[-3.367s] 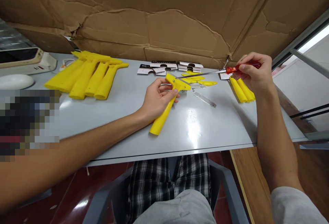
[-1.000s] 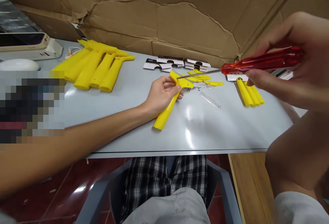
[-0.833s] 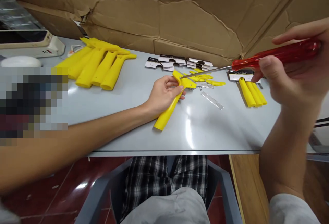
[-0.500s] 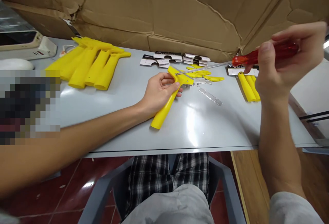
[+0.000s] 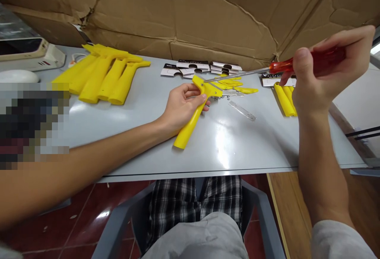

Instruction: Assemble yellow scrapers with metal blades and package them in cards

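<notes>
My left hand (image 5: 185, 106) is closed around the neck of a yellow plastic scraper (image 5: 191, 126), its wide head up and its round handle slanting toward me. Two small screws show in the head. My right hand (image 5: 329, 67) grips the red, see-through handle of a screwdriver (image 5: 280, 66). Its long shaft runs left, nearly level, and the tip lies at the scraper head's upper edge, close to the left screw. Whether it touches, I cannot tell. Just right of the head are several loose screws (image 5: 219, 97), flat yellow pieces (image 5: 247, 90) and a metal strip (image 5: 242, 111).
Several yellow scrapers (image 5: 118, 80) are piled at the left. Black-and-white card sleeves (image 5: 192, 68) lie at the back, before a cardboard sheet (image 5: 208, 17). More yellow handles (image 5: 283, 100) rest beside my right wrist. A white device (image 5: 32, 55) stands far left.
The screwdriver tip has shifted slightly up from the left screw toward the head's upper edge. My right hand has moved slightly left; my left hand holds the scraper almost still.
</notes>
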The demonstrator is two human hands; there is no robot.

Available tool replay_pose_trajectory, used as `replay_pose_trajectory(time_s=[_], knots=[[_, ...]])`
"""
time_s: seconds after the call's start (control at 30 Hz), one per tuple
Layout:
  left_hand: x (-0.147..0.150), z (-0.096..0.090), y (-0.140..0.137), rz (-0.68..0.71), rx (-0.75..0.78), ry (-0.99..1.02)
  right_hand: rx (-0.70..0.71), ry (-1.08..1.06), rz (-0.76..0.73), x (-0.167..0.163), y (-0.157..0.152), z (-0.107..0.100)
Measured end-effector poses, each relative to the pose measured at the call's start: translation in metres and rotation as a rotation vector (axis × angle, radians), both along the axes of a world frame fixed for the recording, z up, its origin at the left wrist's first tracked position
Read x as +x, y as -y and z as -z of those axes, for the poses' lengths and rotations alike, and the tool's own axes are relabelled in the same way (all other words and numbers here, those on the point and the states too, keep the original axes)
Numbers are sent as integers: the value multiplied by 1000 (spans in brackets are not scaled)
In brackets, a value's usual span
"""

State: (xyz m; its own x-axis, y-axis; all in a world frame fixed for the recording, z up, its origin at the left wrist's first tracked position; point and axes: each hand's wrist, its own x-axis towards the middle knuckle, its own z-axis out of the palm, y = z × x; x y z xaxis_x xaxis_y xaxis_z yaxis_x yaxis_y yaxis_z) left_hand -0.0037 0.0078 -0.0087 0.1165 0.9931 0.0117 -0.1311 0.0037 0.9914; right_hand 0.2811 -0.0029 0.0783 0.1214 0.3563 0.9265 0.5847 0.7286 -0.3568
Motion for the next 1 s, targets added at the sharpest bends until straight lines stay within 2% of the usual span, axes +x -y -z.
replay_pose_trajectory(time_s=[0.1,0.17,0.27,0.4,0.53,0.77,1.0], knots=[[0,-2,1,-6,-3,12,96,-5,66,4,-4,-1],[1,-3,1,-5,-7,16,98,-4,80,4,-5,-1],[1,-4,2,-5,-7,10,24,7,7,4,-10,2],[1,-5,3,-4,-9,9,162,57,-113,5,-24,8],[2,-5,3,-7,-3,17,202,34,-137,8,-31,10],[1,-3,2,-4,14,0,244,28,-98,3,-29,7],[3,-1,3,-10,34,-27,312,141,-134,3,-19,3]])
